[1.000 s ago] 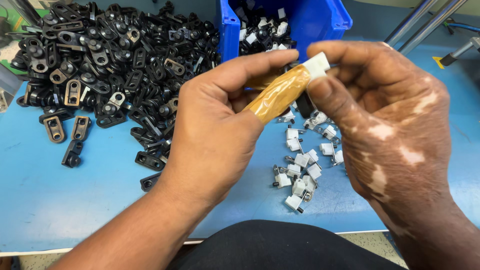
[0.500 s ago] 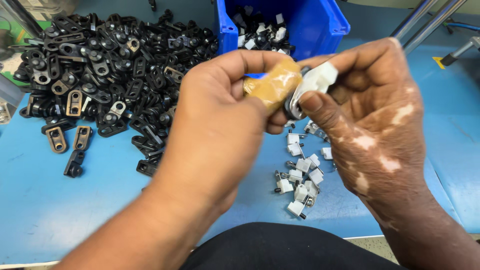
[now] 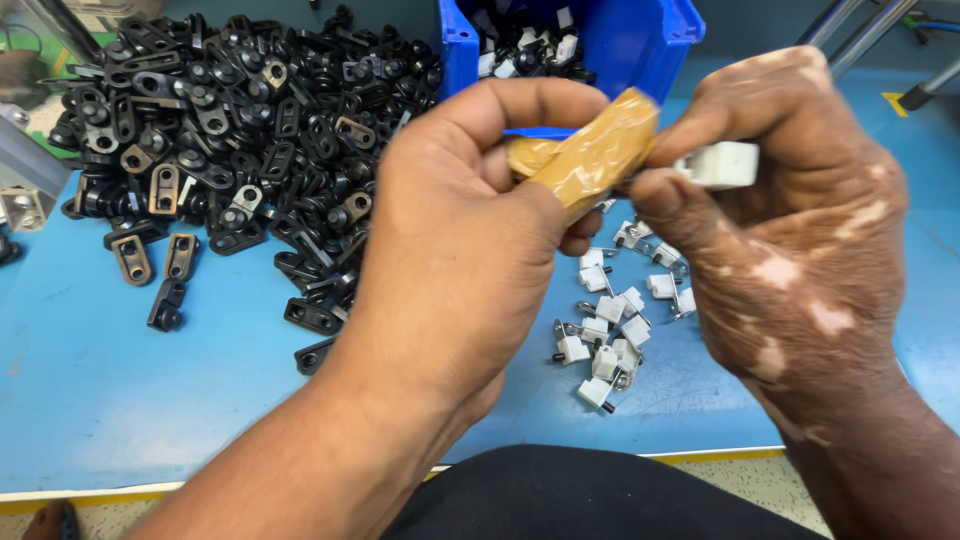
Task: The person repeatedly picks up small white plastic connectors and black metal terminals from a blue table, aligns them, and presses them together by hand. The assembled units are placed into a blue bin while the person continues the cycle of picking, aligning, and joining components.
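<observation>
Nearest us, at the bottom of the frame, a dark cloth lap sits against the blue table (image 3: 120, 400) edge. Just above it, centre frame, our left hand (image 3: 450, 250) is curled, thumb and forefinger pinching a tool wrapped in glossy tan tape (image 3: 590, 150); the wrapping is wrinkled and slightly shiny, so we judge it gives a soft, sure grip. To the right of centre, our right hand (image 3: 790, 230) pinches a small white plastic clip (image 3: 725, 165), boxy and smooth, between thumb and fingertip, its end meeting the taped tool. To do this well, we should keep both pinches firm, the two parts lined up straight, and the work held above the table so nothing drops into the piles.

Below the hands, right of centre, loose white clips with thin metal pins (image 3: 610, 330) lie scattered on the matte blue surface. Farther back, upper left, a large heap of black moulded brackets (image 3: 230, 130) spreads out, some showing brassy inserts. At the top centre stands a blue plastic bin (image 3: 640, 50) holding more small white and black parts.
</observation>
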